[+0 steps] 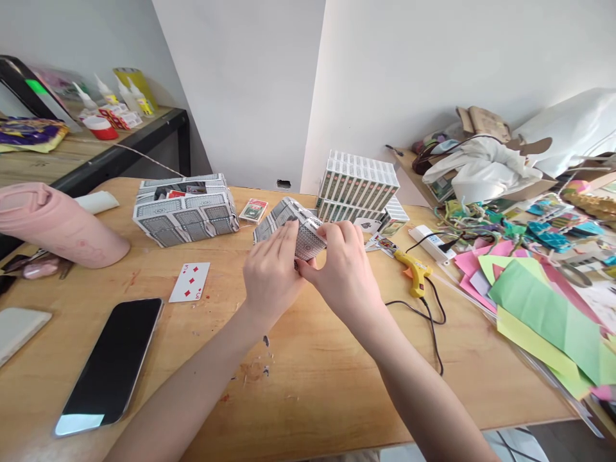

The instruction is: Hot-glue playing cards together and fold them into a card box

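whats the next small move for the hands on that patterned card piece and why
Probably a gentle squeeze by the right hand at its end of the patterned card piece, with the left hand as brace: the right one has its thumb and fingers at that edge, while the left one's fingers lie along the piece.

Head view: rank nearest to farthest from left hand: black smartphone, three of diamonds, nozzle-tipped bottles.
1. Three of diamonds: just left of left hand
2. Black smartphone: farther left, toward camera
3. Nozzle-tipped bottles: far back-left
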Available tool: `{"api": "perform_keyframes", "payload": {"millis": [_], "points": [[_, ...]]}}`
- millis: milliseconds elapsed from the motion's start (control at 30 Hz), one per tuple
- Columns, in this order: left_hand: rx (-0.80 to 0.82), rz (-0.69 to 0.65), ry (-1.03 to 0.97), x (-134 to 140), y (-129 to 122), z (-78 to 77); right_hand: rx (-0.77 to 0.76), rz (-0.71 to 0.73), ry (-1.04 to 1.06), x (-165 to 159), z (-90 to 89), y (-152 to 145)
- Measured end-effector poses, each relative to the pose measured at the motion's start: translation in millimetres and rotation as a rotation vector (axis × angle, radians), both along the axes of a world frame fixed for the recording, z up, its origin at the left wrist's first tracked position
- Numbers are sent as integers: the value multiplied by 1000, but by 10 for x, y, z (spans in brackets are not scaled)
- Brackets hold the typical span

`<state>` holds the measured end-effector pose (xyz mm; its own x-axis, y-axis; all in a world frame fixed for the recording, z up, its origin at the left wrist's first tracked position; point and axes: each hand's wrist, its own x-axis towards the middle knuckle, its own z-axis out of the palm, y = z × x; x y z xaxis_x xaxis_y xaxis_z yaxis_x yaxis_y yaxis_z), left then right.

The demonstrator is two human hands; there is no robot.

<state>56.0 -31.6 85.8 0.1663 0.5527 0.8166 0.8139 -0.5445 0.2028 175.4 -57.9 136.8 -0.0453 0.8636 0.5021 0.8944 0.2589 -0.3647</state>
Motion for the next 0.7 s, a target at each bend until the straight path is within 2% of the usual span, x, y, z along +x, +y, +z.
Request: {"api": "perform_keyframes", "payload": {"millis": [200, 400, 567, 700], "points": [[-24, 21, -16, -18, 28, -20, 24, 37, -63, 11, 25, 85], [-67, 11, -68, -13, 65, -67, 9, 113, -226, 68, 81, 248], [1, 7, -20, -24, 97, -89, -85, 87, -344, 48, 119, 322], [35, -1, 21, -45, 120, -82, -91, 91, -358, 38, 111, 337]]}}
